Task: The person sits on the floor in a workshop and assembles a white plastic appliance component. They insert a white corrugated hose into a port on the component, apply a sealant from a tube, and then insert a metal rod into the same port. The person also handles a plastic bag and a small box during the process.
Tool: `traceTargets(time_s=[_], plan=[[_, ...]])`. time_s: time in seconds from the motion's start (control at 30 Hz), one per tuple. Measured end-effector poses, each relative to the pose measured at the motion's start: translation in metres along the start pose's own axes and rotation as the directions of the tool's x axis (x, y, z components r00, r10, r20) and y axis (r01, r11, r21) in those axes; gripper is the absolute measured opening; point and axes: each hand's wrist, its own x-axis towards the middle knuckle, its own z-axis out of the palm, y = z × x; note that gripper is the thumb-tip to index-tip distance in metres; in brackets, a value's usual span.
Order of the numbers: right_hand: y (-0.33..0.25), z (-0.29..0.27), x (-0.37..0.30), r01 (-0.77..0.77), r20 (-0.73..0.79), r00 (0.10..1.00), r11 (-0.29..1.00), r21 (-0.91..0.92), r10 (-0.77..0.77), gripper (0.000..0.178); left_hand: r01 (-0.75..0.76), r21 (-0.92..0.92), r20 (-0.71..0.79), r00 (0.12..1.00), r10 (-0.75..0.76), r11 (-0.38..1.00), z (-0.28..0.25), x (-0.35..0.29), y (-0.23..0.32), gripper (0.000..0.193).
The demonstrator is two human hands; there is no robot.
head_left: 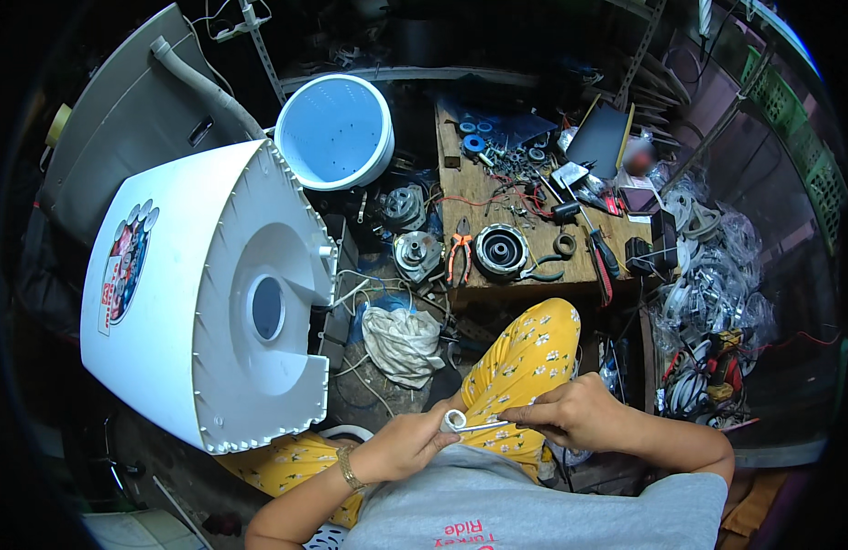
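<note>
The left hand (407, 447) gripped a ring (455, 420), the right hand (578, 414) a rod (483, 426), seemingly working it; next likely needed steadiness.

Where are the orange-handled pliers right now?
In the head view, the pliers lie on the wooden tabletop near its left edge, just left of the round black part.

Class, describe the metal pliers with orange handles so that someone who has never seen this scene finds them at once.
Find the brown wooden table beyond the yellow flowered trouser knee. Near its front-left corner lie the orange-handled pliers, left of a round black ringed part. Bright orange handles set them apart from the dark-handled pliers on that part's right.
</note>
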Motion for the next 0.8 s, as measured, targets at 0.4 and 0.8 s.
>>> traceTargets(time_s=[0.4, 0.8], plan=[[-0.013, 0.002, 0.005, 0.009, 0.117, 0.993, 0.974, -0.227, 0.018, 0.039, 0.222, 0.544, -0.288, 0.955, -0.069, 0.809, 0.035, 0.001, 0.01, 0.024], [-0.007, -0.003, 0.002, 0.037, 0.097, 0.995, 0.997, -0.067, -0.03, 0.037, -0.027, -0.117, 0.083, 0.996, 0.037, 0.993, 0.006, -0.01, -0.011, 0.03]])
